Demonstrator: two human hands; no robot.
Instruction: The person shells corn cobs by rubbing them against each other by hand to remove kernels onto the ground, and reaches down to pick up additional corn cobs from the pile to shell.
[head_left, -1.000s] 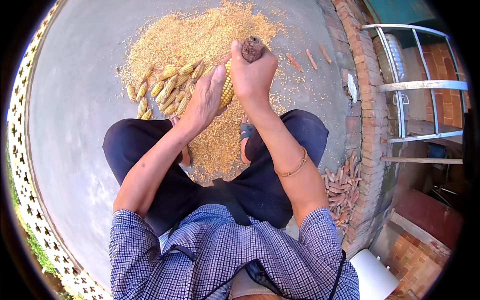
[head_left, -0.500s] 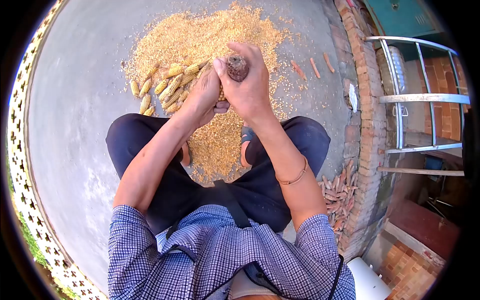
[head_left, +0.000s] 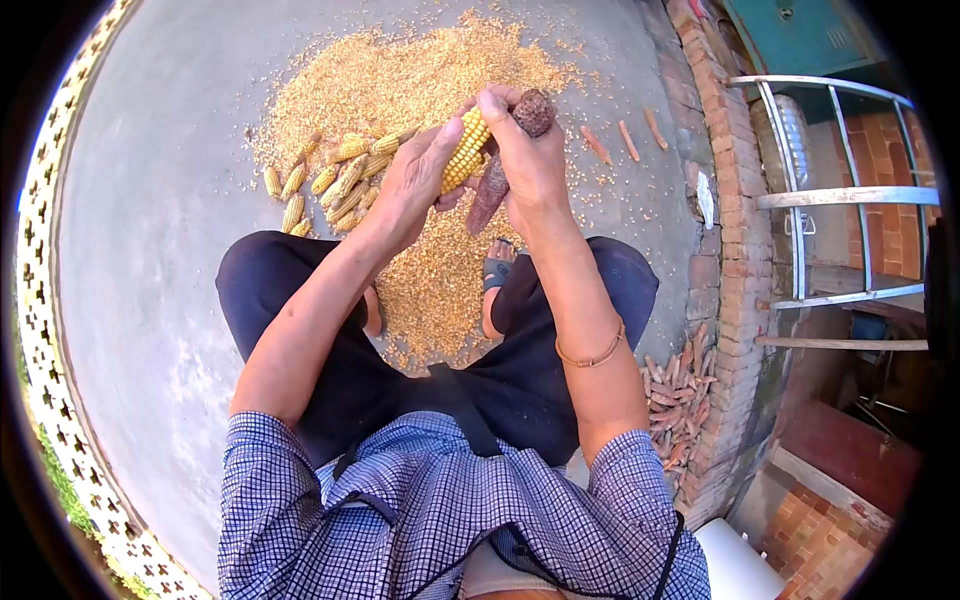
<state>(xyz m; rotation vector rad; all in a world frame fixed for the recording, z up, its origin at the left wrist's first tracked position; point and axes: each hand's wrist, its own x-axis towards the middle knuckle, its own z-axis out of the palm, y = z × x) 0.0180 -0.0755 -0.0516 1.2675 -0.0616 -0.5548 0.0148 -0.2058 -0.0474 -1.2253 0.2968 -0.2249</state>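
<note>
In front of my knees, my left hand (head_left: 412,185) is closed around a yellow ear of corn (head_left: 466,152), its kernels facing up. My right hand (head_left: 535,170) grips a dark reddish bare corncob (head_left: 487,197), whose blunt end sticks out beyond the thumb. The thumb of that hand lies close to the top of the yellow ear; whether it presses on it I cannot tell. Below both hands, loose corn kernels (head_left: 430,290) cover the floor between my feet. Several unshelled ears (head_left: 345,180) lie in a pile just left of my left hand.
A wide spread of kernels (head_left: 370,85) covers the concrete floor (head_left: 150,250) ahead. Several bare cobs (head_left: 597,145) lie to the right, with a larger heap of cobs (head_left: 680,395) beside a low brick edge (head_left: 740,220). A metal rail frame (head_left: 840,197) stands beyond it.
My hands have drawn slightly apart, and the yellow ear now shows between them. The bare cob in my right hand has shifted right and tilted, so more of its length is visible.
</note>
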